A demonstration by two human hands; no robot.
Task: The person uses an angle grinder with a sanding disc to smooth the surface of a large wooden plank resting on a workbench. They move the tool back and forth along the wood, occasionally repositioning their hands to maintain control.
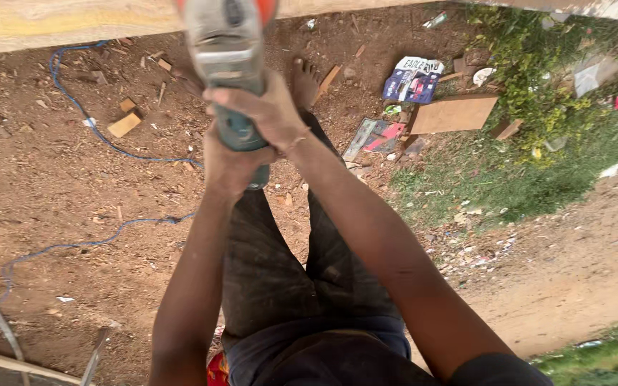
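- Looking down from the head view, we grip a handheld power tool (229,64) with both hands; its grey and teal body points up toward a long pale wooden plank (73,25) along the top edge.
- Our left hand (229,166) is wrapped tight around the teal handle from below, fingers fully closed.
- Our right hand (266,107) clamps over the body just above, also closed on the tool.
- A blue cable (84,111) trails over the red dirt (73,200), among wood offcuts (124,124).
- We judge the tool is being worked against the plank; the next move calls for a steady two-handed grip and keeping the cable clear of our bare foot (305,80).
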